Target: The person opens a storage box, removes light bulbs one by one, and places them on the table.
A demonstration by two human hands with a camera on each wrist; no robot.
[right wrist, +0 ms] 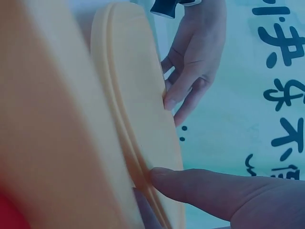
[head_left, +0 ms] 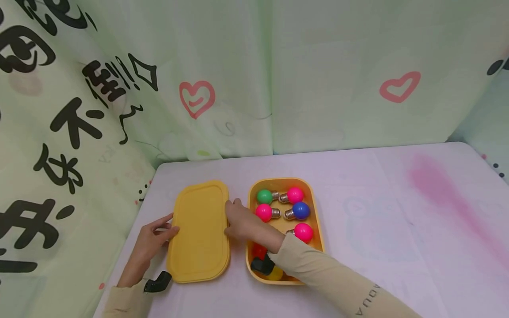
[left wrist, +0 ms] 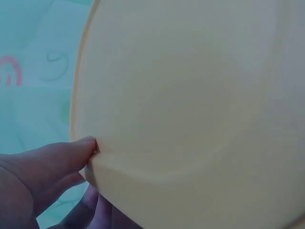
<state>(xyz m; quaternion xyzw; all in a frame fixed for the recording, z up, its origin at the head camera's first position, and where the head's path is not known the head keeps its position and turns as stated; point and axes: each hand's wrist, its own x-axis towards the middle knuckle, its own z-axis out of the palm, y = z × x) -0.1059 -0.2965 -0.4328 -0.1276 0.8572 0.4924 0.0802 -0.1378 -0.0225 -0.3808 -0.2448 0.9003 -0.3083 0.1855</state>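
A flat yellow lid (head_left: 200, 234) with rounded corners lies on the table, its long sides running away from me. My left hand (head_left: 149, 243) pinches its left edge, thumb on top and fingers beneath in the left wrist view. On the opposite edge, my right hand (head_left: 248, 225) holds the rim, with the thumb (right wrist: 167, 179) against it. Under the right forearm is a yellow box (head_left: 278, 181) of bulbs: a green bulb (head_left: 264, 197), a blue bulb (head_left: 301, 211), several pink bulbs (head_left: 295, 194), plus red and yellow ones partly hidden by the sleeve.
The table (head_left: 381, 212) has a white cloth with a pink smear at right. Pale green fabric (head_left: 318, 88) with hearts and black characters hangs behind and on the left. Black wrist pieces (head_left: 158, 282) show near both cuffs.
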